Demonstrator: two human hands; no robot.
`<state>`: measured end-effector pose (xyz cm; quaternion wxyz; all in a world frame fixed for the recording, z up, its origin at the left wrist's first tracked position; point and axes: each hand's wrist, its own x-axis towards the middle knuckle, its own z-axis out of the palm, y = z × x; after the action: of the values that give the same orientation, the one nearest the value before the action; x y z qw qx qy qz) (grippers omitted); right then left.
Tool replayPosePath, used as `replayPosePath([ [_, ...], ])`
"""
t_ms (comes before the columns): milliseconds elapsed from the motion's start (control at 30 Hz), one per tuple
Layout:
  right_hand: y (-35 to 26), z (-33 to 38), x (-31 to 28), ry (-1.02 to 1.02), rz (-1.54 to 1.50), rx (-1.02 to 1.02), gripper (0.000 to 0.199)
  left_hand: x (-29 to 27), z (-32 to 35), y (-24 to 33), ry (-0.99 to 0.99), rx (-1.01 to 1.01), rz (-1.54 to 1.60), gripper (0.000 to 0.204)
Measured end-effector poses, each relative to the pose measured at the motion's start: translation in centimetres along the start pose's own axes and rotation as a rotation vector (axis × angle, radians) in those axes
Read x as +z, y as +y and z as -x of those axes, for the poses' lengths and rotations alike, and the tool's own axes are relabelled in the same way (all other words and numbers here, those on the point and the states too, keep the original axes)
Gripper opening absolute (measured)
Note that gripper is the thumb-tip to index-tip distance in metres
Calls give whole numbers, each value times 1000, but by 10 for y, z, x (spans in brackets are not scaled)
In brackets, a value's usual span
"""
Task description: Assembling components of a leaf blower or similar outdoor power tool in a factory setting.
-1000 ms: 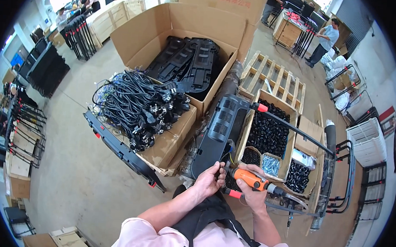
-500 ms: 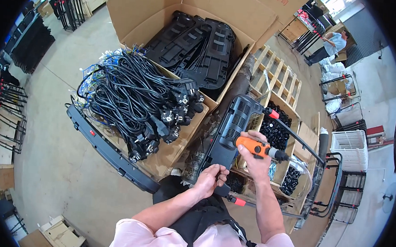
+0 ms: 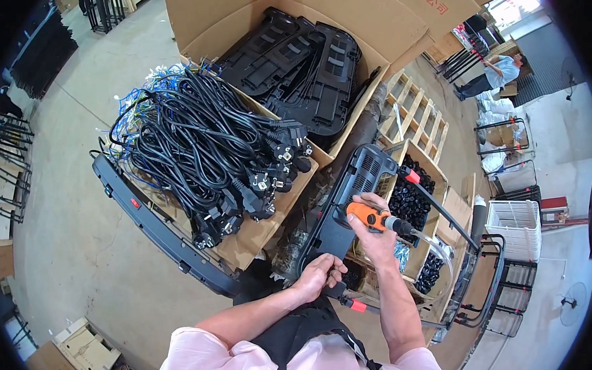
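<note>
A long black plastic housing (image 3: 328, 239) with vent slots lies lengthwise before me, joined to a black tube frame with red clips. At its near end is my left hand (image 3: 319, 277), fingers curled and pressed together against the housing. Whether something small sits in those fingers I cannot make out. Above the housing's right edge, my right hand (image 3: 377, 241) is wrapped round an orange power screwdriver (image 3: 367, 215). The driver lies sideways, its grey-and-black nose pointing right, apart from the housing. A clear hose (image 3: 445, 252) curves beside its nose.
Left of the housing, black power cords (image 3: 191, 132) with plugs are heaped on a cardboard box. Behind stands a large carton (image 3: 217, 20) of black panels (image 3: 332, 66). Wooden bins hold small black parts (image 3: 412, 203). Another long black housing (image 3: 166, 228) leans at left; a person (image 3: 499, 74) stands far right.
My left hand has shifted slightly nearer along the housing, its fingers still curled. The orange driver has moved slightly left in my right hand. The whole view has shifted a little.
</note>
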<state>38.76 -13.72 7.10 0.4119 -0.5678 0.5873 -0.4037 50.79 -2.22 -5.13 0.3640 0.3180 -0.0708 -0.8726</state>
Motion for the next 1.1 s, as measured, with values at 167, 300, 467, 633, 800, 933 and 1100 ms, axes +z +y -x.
replayPosePath([
  [167, -2, -3, 2, -17, 27, 42, 50, 0, 1, 1, -31, 17, -2, 32],
  [300, 1, -7, -1, -24, 34, 27, 46, -3, 0, -1, -59, 23, 50, 31],
  [467, -3, -14, -1, -61, 132, -13, 38, -12, -4, -7, -140, 82, -49, 31],
  [633, -4, -15, -1, -82, 176, -27, 37, -12, -3, -8, -144, 53, 4, 32],
  [800, 8, -16, -5, -72, 123, -61, 46, -5, 1, -7, -95, 62, -27, 33],
  [933, 1, 7, -8, -2, -127, -43, 55, 0, 7, -3, -50, 49, -14, 31],
  [1100, -21, 70, -44, 15, -200, -56, 52, -1, 12, -15, -29, 116, -45, 27],
])
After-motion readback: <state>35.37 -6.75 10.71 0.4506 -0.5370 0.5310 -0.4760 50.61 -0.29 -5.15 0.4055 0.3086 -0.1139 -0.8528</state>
